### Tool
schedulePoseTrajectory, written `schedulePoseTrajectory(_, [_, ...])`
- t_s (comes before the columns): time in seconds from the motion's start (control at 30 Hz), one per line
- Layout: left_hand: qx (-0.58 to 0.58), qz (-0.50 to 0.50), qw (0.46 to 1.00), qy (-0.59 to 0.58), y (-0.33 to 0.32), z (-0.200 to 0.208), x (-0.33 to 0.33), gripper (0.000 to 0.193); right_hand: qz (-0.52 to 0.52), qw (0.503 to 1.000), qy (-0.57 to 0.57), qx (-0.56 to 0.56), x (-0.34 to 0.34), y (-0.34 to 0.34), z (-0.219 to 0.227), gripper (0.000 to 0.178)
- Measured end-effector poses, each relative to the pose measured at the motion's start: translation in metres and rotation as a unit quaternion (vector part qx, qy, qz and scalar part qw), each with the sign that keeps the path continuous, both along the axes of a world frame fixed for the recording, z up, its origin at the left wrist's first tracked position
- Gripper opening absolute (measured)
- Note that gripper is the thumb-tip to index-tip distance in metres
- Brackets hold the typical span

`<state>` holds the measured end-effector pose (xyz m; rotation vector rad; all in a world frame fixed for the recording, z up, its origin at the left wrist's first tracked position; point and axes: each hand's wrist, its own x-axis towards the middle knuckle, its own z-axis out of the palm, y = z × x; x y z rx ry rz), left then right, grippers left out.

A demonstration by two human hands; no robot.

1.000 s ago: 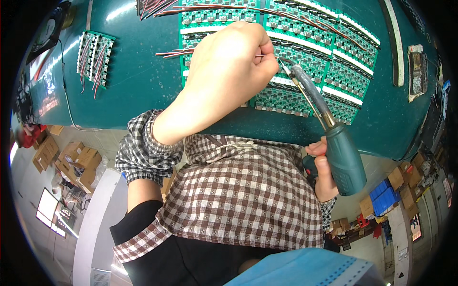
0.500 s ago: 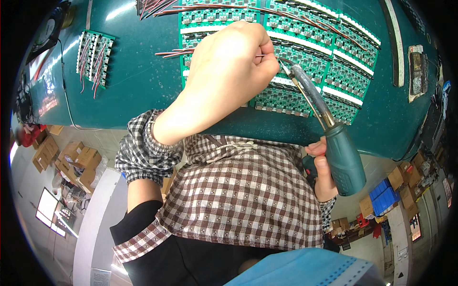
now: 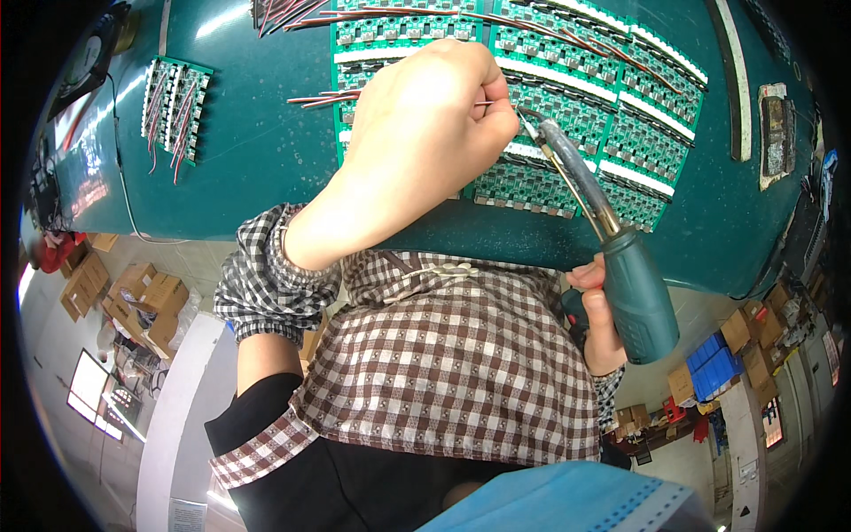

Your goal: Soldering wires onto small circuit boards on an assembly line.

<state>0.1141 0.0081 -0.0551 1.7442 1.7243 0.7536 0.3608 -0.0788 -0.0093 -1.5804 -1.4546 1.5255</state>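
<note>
Panels of green circuit boards (image 3: 554, 115) with white strips lie on the table. Above them my left hand (image 3: 417, 133) is closed in a pinch on a thin wire (image 3: 484, 103), and part of the panels is hidden under it. My right hand (image 3: 605, 332) grips the green handle of a soldering iron (image 3: 642, 297). The iron's bent metal tip reaches up and left to the boards, close beside my left fingertips. Whether the tip touches a board or the wire I cannot tell.
Red and black wires (image 3: 567, 37) lie across the panels, with a bundle (image 3: 288, 13) at the far left of them. A smaller board panel with wires (image 3: 177, 111) sits at left on the green table (image 3: 257, 160). At right are a metal strip (image 3: 734, 80) and a worn block (image 3: 776, 137).
</note>
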Motion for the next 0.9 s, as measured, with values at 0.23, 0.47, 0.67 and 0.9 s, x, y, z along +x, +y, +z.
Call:
schedulePoseTrajectory(0.23, [-0.001,0.000,1.000,0.003,0.000,0.001,-0.002,0.009,-0.019,1.000,0.021,0.014,-0.003,-0.002,0.002,0.040])
schedulePoseTrajectory(0.47, [-0.019,0.007,1.000,0.000,0.001,0.002,0.001,0.009,-0.015,0.999,0.030,0.016,-0.002,0.003,-0.001,0.040])
schedulePoseTrajectory(0.67, [0.008,-0.011,1.000,-0.009,0.007,0.002,0.008,0.008,-0.082,0.990,0.092,0.070,0.010,0.005,0.001,0.038])
schedulePoseTrajectory(0.9, [-0.095,0.037,0.994,-0.048,-0.008,0.012,0.000,0.005,-0.336,0.864,0.040,0.372,0.089,0.024,0.051,0.039])
